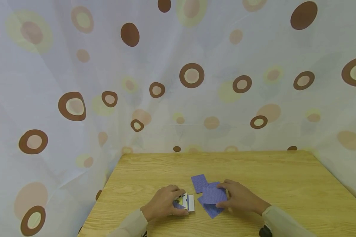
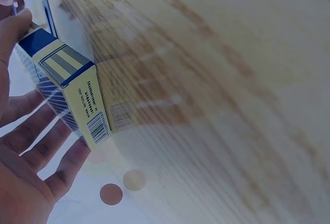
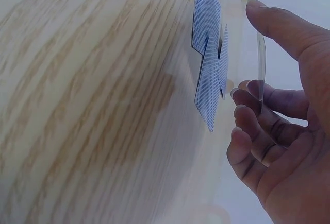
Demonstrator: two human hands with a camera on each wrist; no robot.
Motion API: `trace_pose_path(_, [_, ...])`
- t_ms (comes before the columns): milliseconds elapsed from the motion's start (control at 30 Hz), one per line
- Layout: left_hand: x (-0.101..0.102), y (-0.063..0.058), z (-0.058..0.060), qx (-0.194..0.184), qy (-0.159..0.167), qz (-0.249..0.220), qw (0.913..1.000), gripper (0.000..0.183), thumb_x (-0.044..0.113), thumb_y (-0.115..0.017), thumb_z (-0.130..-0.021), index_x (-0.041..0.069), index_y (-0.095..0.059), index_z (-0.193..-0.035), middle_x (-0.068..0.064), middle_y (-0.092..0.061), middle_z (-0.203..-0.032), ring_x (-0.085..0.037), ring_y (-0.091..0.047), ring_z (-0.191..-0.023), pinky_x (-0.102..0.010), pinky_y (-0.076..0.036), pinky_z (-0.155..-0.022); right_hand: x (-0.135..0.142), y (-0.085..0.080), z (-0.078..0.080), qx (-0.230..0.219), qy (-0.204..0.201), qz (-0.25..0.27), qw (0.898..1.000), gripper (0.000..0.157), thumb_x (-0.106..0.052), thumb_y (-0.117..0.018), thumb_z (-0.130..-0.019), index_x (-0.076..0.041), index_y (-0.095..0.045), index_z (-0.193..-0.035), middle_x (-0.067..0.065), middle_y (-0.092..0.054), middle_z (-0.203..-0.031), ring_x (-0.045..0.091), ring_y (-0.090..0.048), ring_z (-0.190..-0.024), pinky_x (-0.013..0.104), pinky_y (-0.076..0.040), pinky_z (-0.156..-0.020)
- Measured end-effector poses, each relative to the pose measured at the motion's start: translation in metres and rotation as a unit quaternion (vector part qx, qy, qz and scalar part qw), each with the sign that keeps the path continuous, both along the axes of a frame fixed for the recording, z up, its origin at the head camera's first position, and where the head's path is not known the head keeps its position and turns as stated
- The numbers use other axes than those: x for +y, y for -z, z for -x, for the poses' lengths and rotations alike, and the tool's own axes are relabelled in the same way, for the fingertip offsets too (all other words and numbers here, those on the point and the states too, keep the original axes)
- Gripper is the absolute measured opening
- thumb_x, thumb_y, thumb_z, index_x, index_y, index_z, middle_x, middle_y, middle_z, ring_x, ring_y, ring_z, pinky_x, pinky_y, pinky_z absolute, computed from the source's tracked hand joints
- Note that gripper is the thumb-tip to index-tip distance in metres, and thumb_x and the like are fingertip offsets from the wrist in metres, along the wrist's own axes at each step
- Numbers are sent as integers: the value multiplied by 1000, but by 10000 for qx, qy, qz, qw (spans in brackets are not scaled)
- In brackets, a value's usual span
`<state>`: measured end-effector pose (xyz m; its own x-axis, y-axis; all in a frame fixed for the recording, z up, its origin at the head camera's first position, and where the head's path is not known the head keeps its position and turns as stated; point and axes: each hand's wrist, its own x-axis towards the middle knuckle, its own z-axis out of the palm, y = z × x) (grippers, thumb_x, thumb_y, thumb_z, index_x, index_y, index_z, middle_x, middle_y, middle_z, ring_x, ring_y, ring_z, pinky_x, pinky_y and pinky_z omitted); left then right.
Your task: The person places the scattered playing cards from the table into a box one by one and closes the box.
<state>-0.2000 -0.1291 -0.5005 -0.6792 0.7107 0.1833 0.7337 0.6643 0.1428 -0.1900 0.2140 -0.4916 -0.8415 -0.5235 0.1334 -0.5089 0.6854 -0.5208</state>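
My left hand (image 1: 166,201) grips a blue and yellow playing card box (image 2: 87,100), thumb on one edge and fingers along the opposite side. A white flap (image 1: 191,203) sticks out at the box's right end in the head view. To the right, my right hand (image 1: 240,197) pinches a blue-backed playing card (image 1: 213,196) between thumb and fingertips. That card appears nearly edge-on in the right wrist view, raised off the table. Beneath and beside it, several more blue-backed cards (image 1: 199,183) lie overlapping, backs up.
The wooden table (image 1: 270,177) spreads out around both hands. Behind it and at both sides hangs a pale curtain (image 1: 210,105) with brown and yellow spots, meeting the table's far edge.
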Motion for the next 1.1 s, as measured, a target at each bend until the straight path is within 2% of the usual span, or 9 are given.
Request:
trace_pose_path(333, [0,-1,-1,41,33,-26,10000,76,72,-69,-85,14,-68,-134,0,-67,-121,-11,-63,-107,-29,-55,-86,-6,-3,-2,104,-102,-8,9999,76,-56,-81,-83,2,-66,-129,-1,-61,-107,13,-53,-86,27,-47,-72])
trace_pose_path(733, [0,2,0,17,24,-28,10000,78,73,-68,-85,14,-68,-135,0,-67,-122,-11,-63,-107,-29,-55,-86,-11,-4,-2,142,-230,93,9996,73,-51,-83,-84,3,-66,-129,-4,-55,-100,8,-49,-80,24,-44,-66])
trace_pose_path(1100, [0,3,1,34,4,-28,10000,79,75,-67,-84,14,-68,-135,0,-67,-122,-11,-63,-106,-29,-55,-85,-15,0,0,4,-277,66,9996,74,-54,-82,-84,0,-65,-131,0,-60,-110,9,-56,-92,29,-52,-76])
